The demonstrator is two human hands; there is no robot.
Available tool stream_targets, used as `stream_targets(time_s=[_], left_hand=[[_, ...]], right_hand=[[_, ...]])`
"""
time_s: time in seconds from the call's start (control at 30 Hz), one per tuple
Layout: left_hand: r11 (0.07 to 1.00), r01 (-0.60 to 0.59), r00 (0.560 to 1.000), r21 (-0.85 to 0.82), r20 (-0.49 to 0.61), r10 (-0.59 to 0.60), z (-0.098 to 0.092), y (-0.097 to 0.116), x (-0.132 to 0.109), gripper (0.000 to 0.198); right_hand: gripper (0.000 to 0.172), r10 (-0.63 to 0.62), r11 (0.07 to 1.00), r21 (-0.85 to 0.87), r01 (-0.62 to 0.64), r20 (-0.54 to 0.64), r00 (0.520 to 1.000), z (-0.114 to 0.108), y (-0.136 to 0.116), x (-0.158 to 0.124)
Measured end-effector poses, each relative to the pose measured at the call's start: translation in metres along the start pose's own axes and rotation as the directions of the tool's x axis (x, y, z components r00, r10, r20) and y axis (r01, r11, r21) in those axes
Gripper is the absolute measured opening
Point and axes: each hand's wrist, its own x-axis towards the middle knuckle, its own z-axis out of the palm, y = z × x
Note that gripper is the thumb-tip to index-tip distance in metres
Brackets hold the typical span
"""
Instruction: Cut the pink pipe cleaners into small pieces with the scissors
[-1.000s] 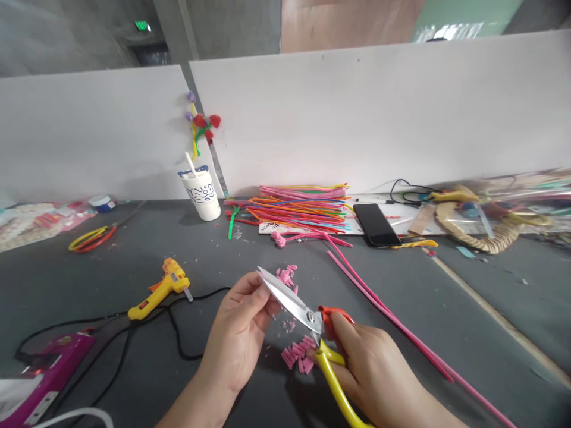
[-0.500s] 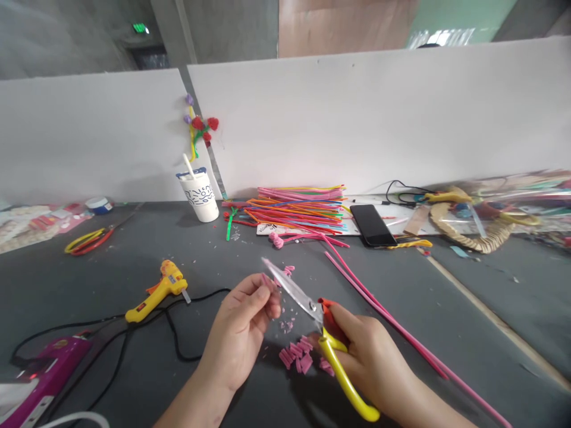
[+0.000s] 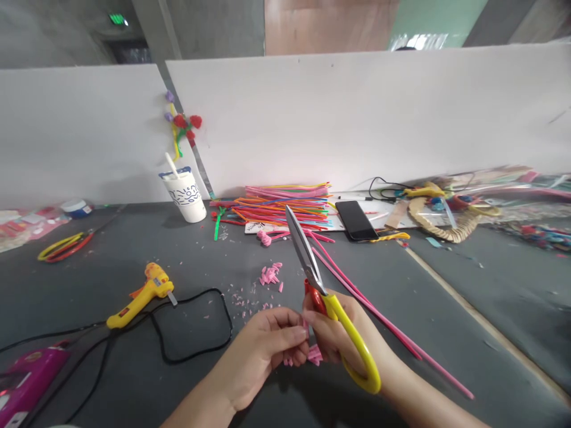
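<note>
Pinching one small pink piece [image 3: 306, 327] between closed thumb and fingers of left hand [image 3: 265, 351], just beside right hand [image 3: 343, 330]; curling right fingers around scissors [image 3: 332, 306], pointing nearly meeting blades away. Possibly risking dropping the piece, by loosening the pinch while managing bulky scissors. Counting outward: two heaps of pink cuttings [image 3: 270, 274], overlapping too much for tallying; two loose pink stems [image 3: 372, 305]; one glue gun [image 3: 143, 297]; one phone [image 3: 355, 220]; one cup [image 3: 185, 196].

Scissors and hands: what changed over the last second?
Scissors swung from the fingertips of the left hand to nearly upright, still in the right hand. Right hand came leftward, fingertips now close beside the left's at a pink snippet. Hot glue gun and cup unmoved on the table.
</note>
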Motion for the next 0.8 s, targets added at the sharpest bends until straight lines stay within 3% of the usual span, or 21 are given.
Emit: stream_targets(time_s=[0.17,0.23,0.33,0.43,0.5,0.63,0.8], left_hand=[[0.977,-0.086,0.992,0.196,-0.069,0.101,0.000,-0.001,0.004,0.011],[0.978,-0.080,0.992,0.194,-0.077,0.097,0.001,-0.002,0.005,0.011],[0.988,-0.078,0.983,0.137,-0.155,0.099,0.000,0.000,0.005,0.013],[0.983,-0.167,0.930,0.071,-0.320,0.181,-0.005,0.008,0.002,0.012],[0.961,-0.258,0.885,0.100,-0.374,0.277,-0.011,0.016,-0.001,0.011],[0.920,-0.363,0.829,0.152,-0.399,0.393,-0.020,0.028,-0.004,0.011],[0.894,-0.432,0.803,0.117,-0.402,0.440,-0.022,0.029,-0.005,0.007]], right_hand=[[0.008,0.001,0.998,-0.061,-0.003,-0.022,1.000,0.001,-0.005,-0.001],[0.008,-0.010,0.993,-0.118,0.008,-0.012,1.000,0.001,-0.003,0.000],[0.012,-0.133,0.960,-0.253,0.123,-0.023,0.991,-0.003,0.002,0.000],[0.020,-0.258,0.845,-0.491,0.212,-0.026,0.966,-0.009,0.006,-0.001],[0.023,-0.298,0.736,-0.633,0.238,0.013,0.954,-0.011,0.008,-0.002],[0.020,-0.322,0.549,-0.798,0.249,0.073,0.944,-0.009,0.010,-0.003],[0.021,-0.342,0.433,-0.868,0.244,0.092,0.935,-0.004,0.018,-0.003]])
